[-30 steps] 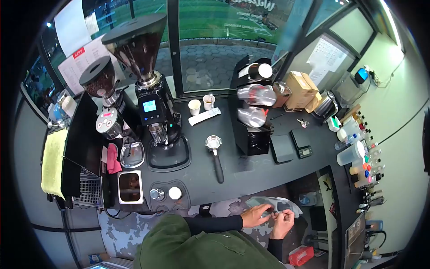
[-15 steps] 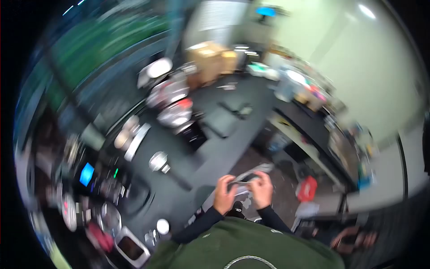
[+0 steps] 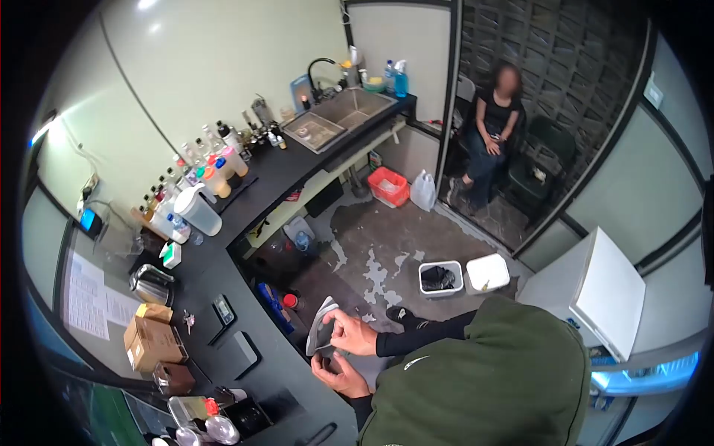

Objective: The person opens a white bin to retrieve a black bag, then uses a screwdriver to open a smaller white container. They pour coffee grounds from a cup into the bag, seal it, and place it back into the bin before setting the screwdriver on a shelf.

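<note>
A thin grey piece with pale edges, which looks like a folded cloth (image 3: 318, 327), is in my right hand (image 3: 355, 334), with the fingers bent over its edge. Just below it, my left hand (image 3: 343, 377) has its thumb and fingers curled close together. Something dark shows between them, too small to name. Both hands are close together in front of my body, beside the edge of the black counter (image 3: 286, 379).
On the counter are a digital scale (image 3: 222, 311), a black tray (image 3: 239, 355), a cardboard box (image 3: 152, 342), a kettle (image 3: 152, 283) and a pitcher (image 3: 199, 212). Beyond are a sink (image 3: 349, 111), a red basket (image 3: 389, 186), a lined bin (image 3: 440, 294) and a seated person (image 3: 494, 126).
My view has swung far to the right, bringing the sink, floor bin and seated person into sight. Both hands stay close together at the grey piece.
</note>
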Demonstrator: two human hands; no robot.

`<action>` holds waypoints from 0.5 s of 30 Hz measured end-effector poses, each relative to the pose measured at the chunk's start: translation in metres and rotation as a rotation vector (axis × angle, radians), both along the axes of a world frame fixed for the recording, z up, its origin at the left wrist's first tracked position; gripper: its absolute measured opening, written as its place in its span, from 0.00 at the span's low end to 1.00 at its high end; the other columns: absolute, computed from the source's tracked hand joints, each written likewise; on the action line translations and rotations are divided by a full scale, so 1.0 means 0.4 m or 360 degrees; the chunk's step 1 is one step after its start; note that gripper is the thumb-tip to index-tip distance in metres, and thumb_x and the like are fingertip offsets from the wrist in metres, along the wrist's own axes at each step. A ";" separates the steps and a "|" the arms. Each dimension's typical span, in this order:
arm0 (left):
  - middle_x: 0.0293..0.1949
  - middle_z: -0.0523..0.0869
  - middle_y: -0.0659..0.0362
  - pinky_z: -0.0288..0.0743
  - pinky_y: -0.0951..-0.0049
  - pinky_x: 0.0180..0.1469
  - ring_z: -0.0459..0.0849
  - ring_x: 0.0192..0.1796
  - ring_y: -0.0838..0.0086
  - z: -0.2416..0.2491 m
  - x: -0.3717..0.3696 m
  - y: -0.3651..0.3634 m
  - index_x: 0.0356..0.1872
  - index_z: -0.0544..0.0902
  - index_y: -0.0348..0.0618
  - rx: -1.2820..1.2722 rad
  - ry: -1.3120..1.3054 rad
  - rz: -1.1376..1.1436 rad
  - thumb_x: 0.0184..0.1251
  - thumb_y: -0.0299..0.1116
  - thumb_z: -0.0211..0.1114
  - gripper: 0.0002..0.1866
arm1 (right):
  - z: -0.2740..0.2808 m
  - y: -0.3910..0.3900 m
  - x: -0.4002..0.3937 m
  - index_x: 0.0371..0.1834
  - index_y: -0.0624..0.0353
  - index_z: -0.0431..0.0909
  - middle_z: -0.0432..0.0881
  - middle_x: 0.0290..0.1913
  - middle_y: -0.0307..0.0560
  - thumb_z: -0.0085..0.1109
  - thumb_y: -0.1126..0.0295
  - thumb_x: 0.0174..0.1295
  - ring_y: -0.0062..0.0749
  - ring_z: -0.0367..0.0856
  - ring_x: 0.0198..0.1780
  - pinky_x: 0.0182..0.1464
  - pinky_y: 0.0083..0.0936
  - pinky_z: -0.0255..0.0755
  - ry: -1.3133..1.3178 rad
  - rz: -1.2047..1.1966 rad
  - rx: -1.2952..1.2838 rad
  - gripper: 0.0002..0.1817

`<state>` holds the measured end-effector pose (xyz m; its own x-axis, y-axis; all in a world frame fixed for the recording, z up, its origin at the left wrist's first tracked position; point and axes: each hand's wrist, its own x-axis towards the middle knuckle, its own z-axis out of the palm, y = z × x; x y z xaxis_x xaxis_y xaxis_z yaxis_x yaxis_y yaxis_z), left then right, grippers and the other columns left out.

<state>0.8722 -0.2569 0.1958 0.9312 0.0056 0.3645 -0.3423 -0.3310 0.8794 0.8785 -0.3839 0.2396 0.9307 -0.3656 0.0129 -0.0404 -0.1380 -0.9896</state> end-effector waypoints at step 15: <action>0.65 0.74 0.44 0.67 0.60 0.69 0.75 0.67 0.58 0.000 -0.011 -0.174 0.70 0.63 0.34 -0.0103 0.0128 -0.0296 0.71 0.26 0.62 0.29 | -0.007 -0.198 -0.020 0.58 0.59 0.66 0.80 0.26 0.41 0.60 0.76 0.58 0.24 0.81 0.28 0.33 0.27 0.75 0.0012 -0.0128 0.0113 0.24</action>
